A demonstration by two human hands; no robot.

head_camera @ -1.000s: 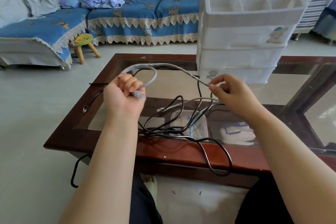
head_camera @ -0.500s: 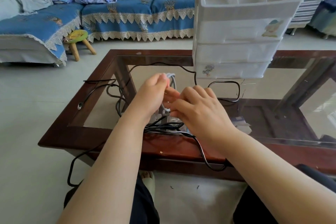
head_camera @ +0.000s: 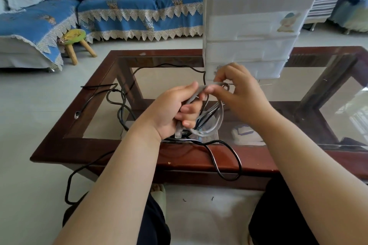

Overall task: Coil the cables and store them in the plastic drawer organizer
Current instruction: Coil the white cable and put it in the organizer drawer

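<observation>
A grey cable (head_camera: 214, 127) hangs in small loops over the glass table, its clear plug end dangling below my left hand (head_camera: 173, 110), which is closed around the loops. My right hand (head_camera: 239, 93) pinches the top of the same cable right beside the left hand's fingertips. A long black cable (head_camera: 123, 109) lies tangled on the table under both hands, with one loop drooping over the near edge and another length trailing to the floor at the left. The white plastic drawer organizer (head_camera: 251, 28) stands on the table's far side, its drawers closed and its top tray open.
The glass-topped table has a dark wooden frame (head_camera: 95, 147). Packets show on the shelf under the glass (head_camera: 245, 133). A blue-covered sofa (head_camera: 129, 8) and a small stool (head_camera: 74, 42) stand beyond on the tiled floor. My knees are under the table's near edge.
The grey cable went from one wide span between separated hands to small loops gathered in the left hand. Both hands came together, and the right hand now pinches the loop top.
</observation>
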